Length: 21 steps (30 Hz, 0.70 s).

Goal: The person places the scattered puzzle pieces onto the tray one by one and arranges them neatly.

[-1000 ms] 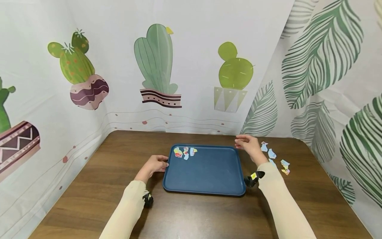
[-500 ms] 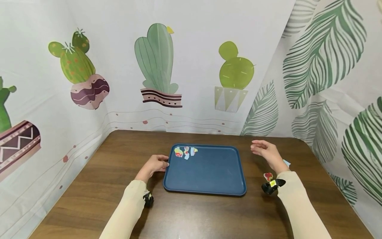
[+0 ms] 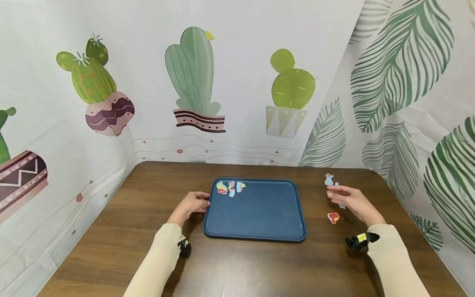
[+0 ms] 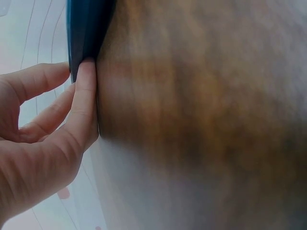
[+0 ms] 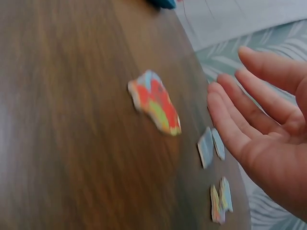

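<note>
A dark blue tray (image 3: 259, 214) lies in the middle of the brown table. Three colourful puzzle pieces (image 3: 231, 188) sit in its far left corner. My left hand (image 3: 192, 203) rests against the tray's left rim (image 4: 85, 28), with its straight thumb (image 4: 86, 100) touching the edge. To the right of the tray my right hand (image 3: 350, 200) hovers with straight fingers and holds nothing. In the right wrist view the right hand (image 5: 259, 124) is open beside a red piece (image 5: 154, 101). That red piece (image 3: 333, 217) lies just left of the hand. A blue piece (image 3: 329, 179) lies beyond it.
More small blue pieces (image 5: 209, 146) lie on the table near the right hand, some hidden under it in the head view. Cactus and leaf printed curtains (image 3: 193, 82) close off the table's far, left and right sides.
My right hand has moved from the tray's far right corner to the right and toward me, over the loose pieces. The left hand has stayed at the tray's rim.
</note>
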{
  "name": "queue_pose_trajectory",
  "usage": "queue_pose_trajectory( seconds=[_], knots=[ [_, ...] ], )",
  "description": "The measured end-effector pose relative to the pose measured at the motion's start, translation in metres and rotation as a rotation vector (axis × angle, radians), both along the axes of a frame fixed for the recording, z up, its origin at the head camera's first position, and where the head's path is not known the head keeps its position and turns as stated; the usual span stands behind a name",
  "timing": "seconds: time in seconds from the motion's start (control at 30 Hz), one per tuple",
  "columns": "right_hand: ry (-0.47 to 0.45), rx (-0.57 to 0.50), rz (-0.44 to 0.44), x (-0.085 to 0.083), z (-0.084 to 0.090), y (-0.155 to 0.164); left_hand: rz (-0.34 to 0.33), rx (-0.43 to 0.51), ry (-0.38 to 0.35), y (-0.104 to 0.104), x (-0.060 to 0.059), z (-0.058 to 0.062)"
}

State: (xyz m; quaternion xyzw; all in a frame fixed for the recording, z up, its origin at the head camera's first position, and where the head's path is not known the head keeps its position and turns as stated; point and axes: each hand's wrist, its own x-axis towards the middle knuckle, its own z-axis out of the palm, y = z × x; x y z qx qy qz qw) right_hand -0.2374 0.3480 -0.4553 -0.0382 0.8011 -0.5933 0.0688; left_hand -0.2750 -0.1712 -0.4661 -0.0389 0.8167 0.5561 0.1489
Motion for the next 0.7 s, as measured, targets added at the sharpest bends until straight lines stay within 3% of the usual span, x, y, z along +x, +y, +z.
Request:
queue_pose_trajectory(
  seconds=[0.27,0.5,0.7],
  knots=[
    [-0.070,0.032,0.078,0.011,-0.002,0.014,0.007,0.011,0.000,-0.001,0.000,0.000],
    [-0.098,0.211,0.125,0.019,-0.005,0.021,0.005,0.009,-0.001,0.000,0.000,0.001],
    [-0.096,0.169,0.237,0.025,-0.008,0.025,0.005,0.009,-0.007,0.000,0.002,0.002]
  ],
)
